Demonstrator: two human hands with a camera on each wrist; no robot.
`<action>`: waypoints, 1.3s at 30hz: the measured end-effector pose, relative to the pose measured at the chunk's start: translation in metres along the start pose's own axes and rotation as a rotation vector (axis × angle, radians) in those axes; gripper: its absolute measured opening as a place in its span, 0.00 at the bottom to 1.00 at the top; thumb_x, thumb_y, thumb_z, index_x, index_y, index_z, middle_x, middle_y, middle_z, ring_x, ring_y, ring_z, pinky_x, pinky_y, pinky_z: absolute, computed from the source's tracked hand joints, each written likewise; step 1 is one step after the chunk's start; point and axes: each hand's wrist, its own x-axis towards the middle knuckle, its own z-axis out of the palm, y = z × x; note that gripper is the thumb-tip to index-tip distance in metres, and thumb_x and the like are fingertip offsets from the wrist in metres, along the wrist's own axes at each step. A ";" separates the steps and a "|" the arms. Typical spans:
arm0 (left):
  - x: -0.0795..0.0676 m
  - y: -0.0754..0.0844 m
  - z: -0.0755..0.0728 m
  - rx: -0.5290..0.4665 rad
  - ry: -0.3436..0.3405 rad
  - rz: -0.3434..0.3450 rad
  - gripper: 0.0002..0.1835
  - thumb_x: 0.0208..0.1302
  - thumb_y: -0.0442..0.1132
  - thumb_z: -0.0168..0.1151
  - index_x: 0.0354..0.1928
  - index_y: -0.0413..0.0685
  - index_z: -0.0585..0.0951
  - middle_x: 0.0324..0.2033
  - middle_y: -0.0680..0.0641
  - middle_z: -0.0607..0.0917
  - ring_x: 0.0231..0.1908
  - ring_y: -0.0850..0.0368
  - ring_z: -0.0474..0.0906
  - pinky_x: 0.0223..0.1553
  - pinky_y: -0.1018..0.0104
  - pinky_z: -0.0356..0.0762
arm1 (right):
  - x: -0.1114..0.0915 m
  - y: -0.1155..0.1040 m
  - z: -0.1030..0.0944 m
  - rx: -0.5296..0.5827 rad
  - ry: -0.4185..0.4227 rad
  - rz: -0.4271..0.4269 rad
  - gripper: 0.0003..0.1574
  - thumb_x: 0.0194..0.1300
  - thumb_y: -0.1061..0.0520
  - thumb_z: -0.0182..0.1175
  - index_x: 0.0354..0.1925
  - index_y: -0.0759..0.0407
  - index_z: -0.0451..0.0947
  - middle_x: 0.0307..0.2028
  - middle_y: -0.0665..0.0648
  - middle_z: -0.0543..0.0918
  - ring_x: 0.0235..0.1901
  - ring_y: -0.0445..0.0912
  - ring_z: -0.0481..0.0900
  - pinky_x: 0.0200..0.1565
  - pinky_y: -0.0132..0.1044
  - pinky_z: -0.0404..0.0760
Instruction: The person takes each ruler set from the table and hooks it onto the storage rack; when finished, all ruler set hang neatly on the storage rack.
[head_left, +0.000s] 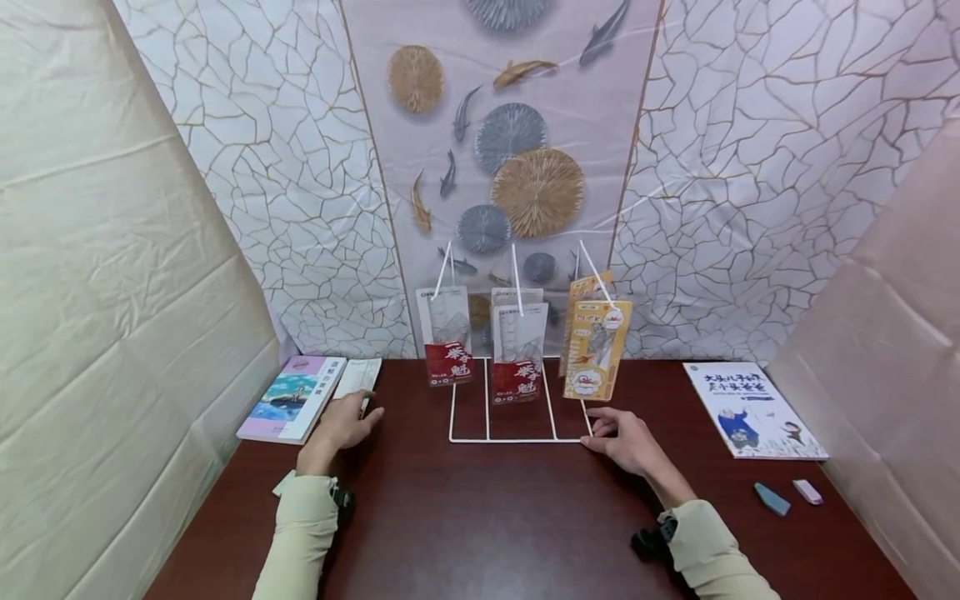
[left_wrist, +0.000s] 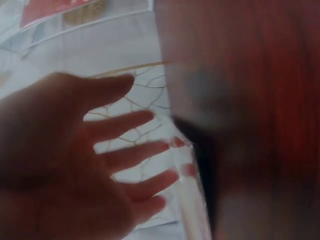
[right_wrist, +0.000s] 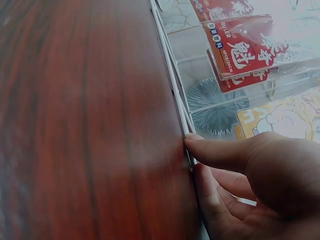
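Observation:
A white wire rack (head_left: 517,440) stands on the table, with packs hanging from its three hooks. My right hand (head_left: 626,442) pinches its front right corner between thumb and fingers, as the right wrist view shows too (right_wrist: 270,175). Two packs with red lower halves, a left pack (head_left: 447,333) and a middle pack (head_left: 517,358), hang beside a yellow pack (head_left: 597,350); more packs hang behind the middle and yellow ones. My left hand (head_left: 347,423) has its fingers spread at a pale flat pack (head_left: 362,375). In the left wrist view, its fingertips meet the edge of a clear-wrapped item (left_wrist: 192,200).
A pink-edged book or stack (head_left: 292,398) lies left of my left hand. On the right lie a white picture book (head_left: 753,410), a teal eraser-like block (head_left: 772,499) and a small white-and-pink block (head_left: 807,492). Patterned cloth walls (head_left: 300,167) enclose the dark table (head_left: 480,533).

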 end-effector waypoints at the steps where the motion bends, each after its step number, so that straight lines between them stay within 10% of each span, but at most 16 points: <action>1: 0.000 -0.001 0.002 -0.029 -0.016 0.013 0.26 0.73 0.46 0.57 0.66 0.38 0.74 0.52 0.35 0.83 0.52 0.39 0.80 0.55 0.40 0.76 | 0.000 0.000 0.000 0.000 0.005 -0.001 0.35 0.61 0.49 0.72 0.63 0.57 0.77 0.41 0.54 0.86 0.41 0.44 0.82 0.47 0.44 0.80; 11: 0.000 0.000 0.011 -0.108 0.006 -0.007 0.20 0.68 0.34 0.63 0.61 0.38 0.77 0.56 0.34 0.79 0.55 0.39 0.77 0.57 0.43 0.76 | 0.000 -0.001 0.001 -0.011 0.016 -0.038 0.34 0.61 0.50 0.72 0.63 0.58 0.77 0.40 0.53 0.86 0.41 0.43 0.82 0.45 0.42 0.79; 23: 0.000 -0.003 0.017 -0.134 -0.005 -0.151 0.42 0.60 0.37 0.69 0.75 0.41 0.61 0.70 0.23 0.61 0.69 0.20 0.54 0.66 0.26 0.57 | -0.001 0.000 0.002 0.013 0.011 -0.029 0.34 0.60 0.51 0.72 0.62 0.59 0.77 0.40 0.55 0.86 0.41 0.45 0.82 0.46 0.41 0.79; 32: 0.004 0.004 0.016 -0.295 0.171 -0.243 0.53 0.49 0.25 0.63 0.79 0.44 0.50 0.71 0.25 0.59 0.68 0.25 0.58 0.64 0.25 0.58 | -0.001 0.002 0.001 0.012 0.015 -0.042 0.34 0.60 0.51 0.72 0.62 0.59 0.77 0.39 0.54 0.86 0.40 0.43 0.82 0.45 0.40 0.79; 39: 0.008 0.012 0.006 -0.447 0.392 -0.167 0.31 0.60 0.26 0.57 0.68 0.41 0.72 0.58 0.33 0.80 0.57 0.40 0.76 0.58 0.46 0.73 | 0.000 0.004 0.002 0.016 0.019 -0.052 0.35 0.59 0.50 0.73 0.62 0.60 0.77 0.39 0.54 0.86 0.40 0.43 0.82 0.44 0.40 0.79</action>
